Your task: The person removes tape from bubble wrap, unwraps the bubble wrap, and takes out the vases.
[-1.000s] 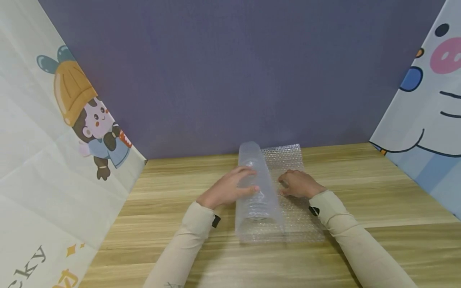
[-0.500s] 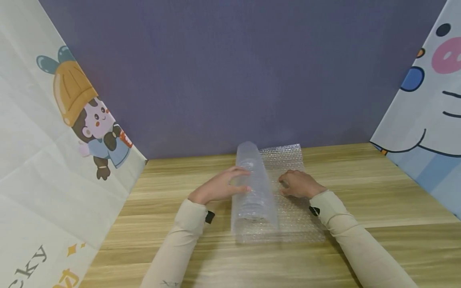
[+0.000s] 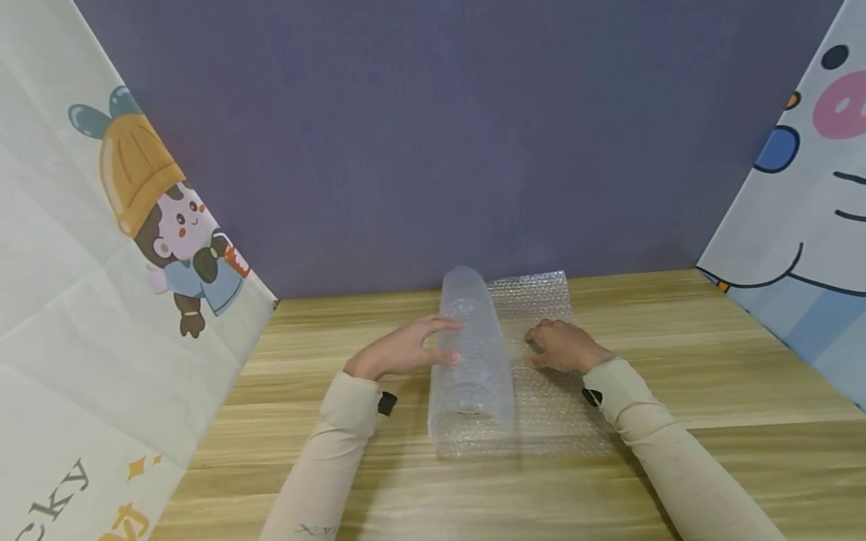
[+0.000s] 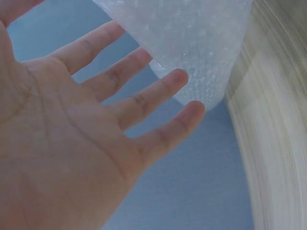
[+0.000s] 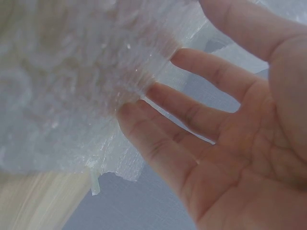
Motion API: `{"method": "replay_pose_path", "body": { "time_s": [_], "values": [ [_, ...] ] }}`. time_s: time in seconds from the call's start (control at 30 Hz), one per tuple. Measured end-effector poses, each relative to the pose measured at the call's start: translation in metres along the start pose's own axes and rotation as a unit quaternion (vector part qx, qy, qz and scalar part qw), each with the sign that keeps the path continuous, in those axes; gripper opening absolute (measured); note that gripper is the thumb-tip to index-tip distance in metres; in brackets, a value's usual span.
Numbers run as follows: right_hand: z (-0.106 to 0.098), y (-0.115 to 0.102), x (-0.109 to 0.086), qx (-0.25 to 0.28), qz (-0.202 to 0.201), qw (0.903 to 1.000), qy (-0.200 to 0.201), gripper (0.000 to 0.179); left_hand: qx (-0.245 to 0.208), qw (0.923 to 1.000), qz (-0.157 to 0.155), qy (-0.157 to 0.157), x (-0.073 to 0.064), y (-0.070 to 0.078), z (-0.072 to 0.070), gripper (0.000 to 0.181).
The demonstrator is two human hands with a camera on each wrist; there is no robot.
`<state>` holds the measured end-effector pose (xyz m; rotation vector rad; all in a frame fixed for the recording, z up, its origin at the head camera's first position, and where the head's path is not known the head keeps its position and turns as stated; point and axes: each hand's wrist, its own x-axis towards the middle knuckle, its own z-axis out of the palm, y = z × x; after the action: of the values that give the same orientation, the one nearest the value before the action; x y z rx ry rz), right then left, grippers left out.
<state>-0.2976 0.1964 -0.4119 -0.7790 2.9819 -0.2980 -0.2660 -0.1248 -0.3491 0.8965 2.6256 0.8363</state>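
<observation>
A roll of clear bubble wrap [image 3: 476,383] lies on the wooden table, its length pointing away from me. Its unrolled sheet [image 3: 558,413] spreads flat to the right. My left hand [image 3: 402,348] rests its fingers on the roll's upper left side. In the left wrist view the fingers [image 4: 163,136] are spread and nearly straight, tips at the bubble wrap roll [image 4: 201,38]. Over the flat sheet, my right hand [image 3: 560,347] touches down with its fingertips. The right wrist view shows those fingers [image 5: 158,148] extended, tips against the bubble wrap [image 5: 62,96].
The wooden table [image 3: 304,330] reaches back to a dark purple-grey panel [image 3: 433,150]. White sheets with cartoon prints, a child figure [image 3: 189,218] on the left and a pig [image 3: 839,105] on the right, flank it. A dark strap [image 3: 387,403] shows at my left wrist.
The bubble wrap roll has shifted a little to the left, and my left hand has moved left with it. More flat sheet shows beside it. My right hand stays in place.
</observation>
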Motion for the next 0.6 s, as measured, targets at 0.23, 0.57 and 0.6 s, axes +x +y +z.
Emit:
{"method": "replay_pose_path", "body": {
  "time_s": [0.23, 0.57, 0.6],
  "values": [
    [0.0006, 0.0008, 0.0003, -0.003, 0.001, 1.0000, -0.004, 0.046, -0.005, 1.0000, -0.001, 0.000, -0.0007, -0.0006, 0.0002, 0.063],
    [0.0007, 0.0004, 0.0009, -0.003, 0.003, 0.9999, -0.010, 0.046, 0.010, 0.9998, 0.010, 0.016, -0.0032, 0.0028, -0.0023, 0.060],
    [0.0006, 0.0004, 0.0008, -0.003, 0.002, 0.9999, -0.009, 0.046, 0.012, 0.9997, 0.010, 0.017, -0.0033, 0.0030, -0.0025, 0.061]
  ]
}}
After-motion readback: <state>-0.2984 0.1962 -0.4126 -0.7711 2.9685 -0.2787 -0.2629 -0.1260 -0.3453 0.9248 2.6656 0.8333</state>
